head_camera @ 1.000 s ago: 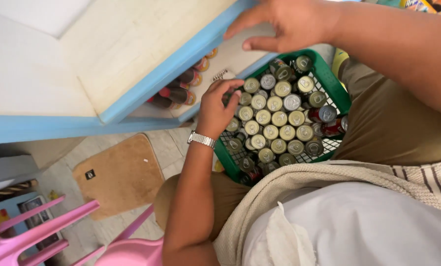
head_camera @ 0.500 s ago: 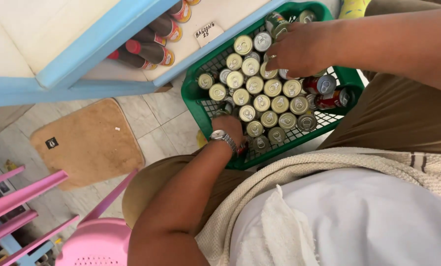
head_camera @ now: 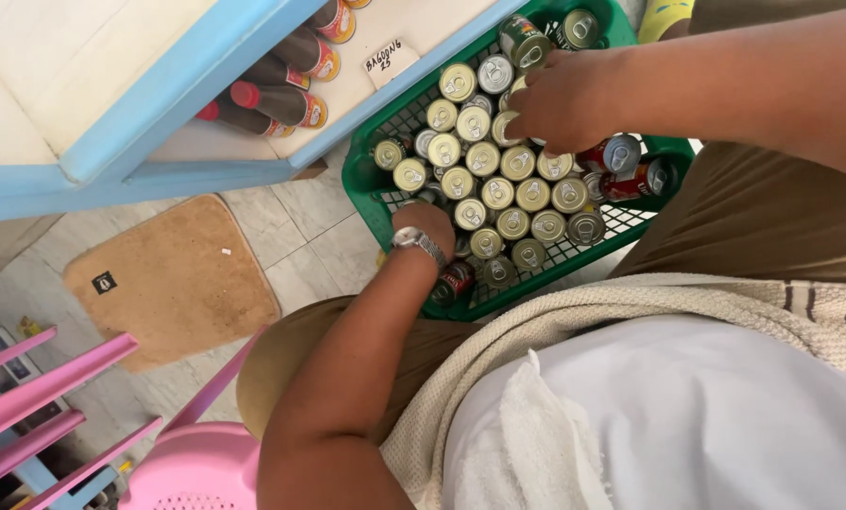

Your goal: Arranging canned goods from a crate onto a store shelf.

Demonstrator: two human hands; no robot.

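Cans (head_camera: 499, 194) in crate (head_camera: 362, 194); mat (head_camera: 173, 279) left

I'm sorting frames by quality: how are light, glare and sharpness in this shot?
Head view: even daylight, soft shadows; the cans in the green crate are sharp, their lids bright with mild glare; the white cloth is nearly blown out; left hand and right hand show little blur; slight wide-angle bend at the shelf edge.

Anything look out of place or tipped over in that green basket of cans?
Yes. Most cans stand upright, but red ones lie on their sides: two at the basket's right edge and one by the left hand.
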